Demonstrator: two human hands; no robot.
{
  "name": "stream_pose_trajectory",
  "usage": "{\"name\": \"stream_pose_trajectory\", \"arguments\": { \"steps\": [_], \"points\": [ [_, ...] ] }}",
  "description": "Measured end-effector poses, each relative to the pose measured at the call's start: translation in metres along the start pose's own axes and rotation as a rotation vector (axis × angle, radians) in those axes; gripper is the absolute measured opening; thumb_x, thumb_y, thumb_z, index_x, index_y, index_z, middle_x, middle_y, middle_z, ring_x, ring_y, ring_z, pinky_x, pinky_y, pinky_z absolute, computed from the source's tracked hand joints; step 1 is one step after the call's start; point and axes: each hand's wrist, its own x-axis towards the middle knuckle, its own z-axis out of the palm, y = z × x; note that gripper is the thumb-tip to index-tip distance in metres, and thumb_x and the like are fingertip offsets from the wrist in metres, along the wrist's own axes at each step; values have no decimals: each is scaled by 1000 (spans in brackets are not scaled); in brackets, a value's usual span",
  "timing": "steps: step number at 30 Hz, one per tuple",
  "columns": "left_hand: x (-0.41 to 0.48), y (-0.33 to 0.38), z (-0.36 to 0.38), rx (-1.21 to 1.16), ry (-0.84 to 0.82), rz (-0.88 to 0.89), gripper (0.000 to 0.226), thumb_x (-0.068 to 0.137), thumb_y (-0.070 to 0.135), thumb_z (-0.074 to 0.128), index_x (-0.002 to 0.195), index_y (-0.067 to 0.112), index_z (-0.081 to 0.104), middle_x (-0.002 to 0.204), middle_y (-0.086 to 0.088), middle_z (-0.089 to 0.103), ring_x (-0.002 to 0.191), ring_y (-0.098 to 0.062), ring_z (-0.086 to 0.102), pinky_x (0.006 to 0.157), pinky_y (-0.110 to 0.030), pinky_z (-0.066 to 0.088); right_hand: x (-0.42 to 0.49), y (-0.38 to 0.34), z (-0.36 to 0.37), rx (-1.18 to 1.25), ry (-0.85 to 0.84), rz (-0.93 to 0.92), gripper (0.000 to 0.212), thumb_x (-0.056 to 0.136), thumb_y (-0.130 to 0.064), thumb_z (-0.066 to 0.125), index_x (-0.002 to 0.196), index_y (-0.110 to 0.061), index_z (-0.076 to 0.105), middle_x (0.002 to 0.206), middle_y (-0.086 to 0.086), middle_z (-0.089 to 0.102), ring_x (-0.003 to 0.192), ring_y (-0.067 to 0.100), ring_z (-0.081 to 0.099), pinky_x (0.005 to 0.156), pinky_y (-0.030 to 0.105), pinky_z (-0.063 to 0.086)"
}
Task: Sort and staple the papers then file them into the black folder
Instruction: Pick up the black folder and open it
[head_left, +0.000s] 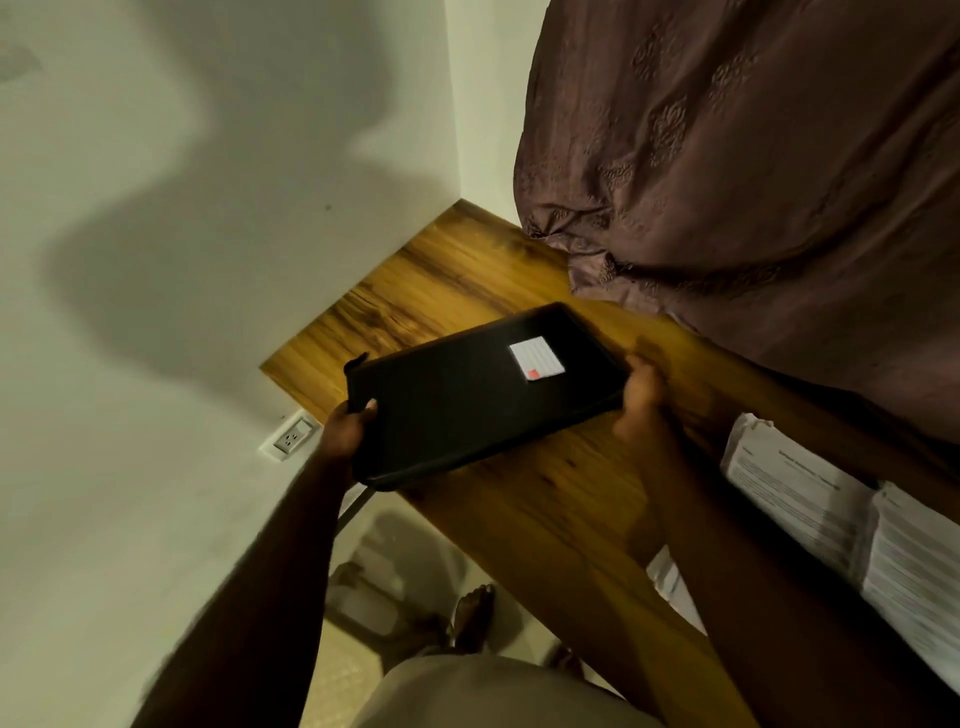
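A black folder (467, 400) with a small white label (536, 358) on its cover lies closed at the left end of the wooden desk (519, 499), its near corner overhanging the desk edge. My left hand (347, 425) grips the folder's near-left corner, thumb on top. At the folder's right edge my right hand (643, 391) holds it, fingers curled round the rim. Printed papers (789, 493) lie in overlapping stacks on the desk at the right.
A brown patterned curtain (753, 171) hangs over the far side of the desk. A white wall with a power socket (291, 436) stands on the left. Below the desk edge are the floor, a foot (472, 616) and a light object.
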Motion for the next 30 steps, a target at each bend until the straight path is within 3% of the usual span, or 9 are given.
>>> {"name": "stream_pose_trajectory", "arguments": {
  "steps": [4,7,10,13,15,20,24,26,30],
  "points": [
    [-2,2,-13,-18,-48,31,33,102,27,54,131,13,59,120,-13,69,109,-36,68,82,-48,58,34,-18,-7,-332,-133,-56,31,105,-25,44,131,-16,59,140,4,59,124,25,57,88,36,47],
    [0,3,-20,-21,-102,8,33,101,26,55,130,11,61,121,-14,70,109,-35,69,79,-43,59,41,-27,5,-529,-238,-126,26,104,-15,47,125,-15,63,115,4,66,84,17,64,52,25,47],
    [7,13,-27,4,-142,-8,38,99,28,57,133,11,60,123,-13,70,112,-35,68,79,-40,59,55,-32,25,-630,-331,-169,27,107,-21,38,111,-22,65,117,9,65,81,21,62,64,31,46],
    [15,22,-33,38,-188,-20,42,100,30,57,137,11,58,129,-13,67,117,-35,65,90,-44,55,68,-28,36,-715,-359,-250,37,105,-14,41,142,-15,51,141,11,56,113,31,60,87,45,53],
    [19,23,-39,13,-198,-40,43,100,28,57,138,9,57,132,-15,65,119,-37,63,97,-49,52,77,-24,36,-825,-427,-312,45,102,-4,46,147,-11,46,138,9,56,116,38,60,98,51,50],
    [24,25,-47,12,-149,-56,39,100,26,56,135,8,59,129,-15,67,114,-34,67,92,-43,55,84,-15,44,-952,-381,-424,35,89,3,66,124,-1,66,125,22,66,109,37,66,95,38,53],
    [28,23,-39,27,-125,-43,35,102,24,51,134,12,58,123,-7,69,104,-24,70,73,-29,59,89,-17,49,-970,-225,-441,24,93,5,61,116,7,67,120,27,66,108,37,64,71,15,39],
    [31,23,-36,40,-112,-35,37,102,25,52,136,12,57,126,-7,68,110,-26,68,74,-29,57,99,-18,46,-986,-245,-415,21,95,6,58,114,7,66,123,31,63,113,40,62,72,13,36],
    [35,21,-29,61,-62,-18,32,103,24,50,132,13,59,120,-5,69,107,-24,67,69,-25,55,110,-20,39,-1057,-215,-443,30,95,-7,58,116,13,65,121,32,63,103,26,59,70,20,39]
  ]
}}
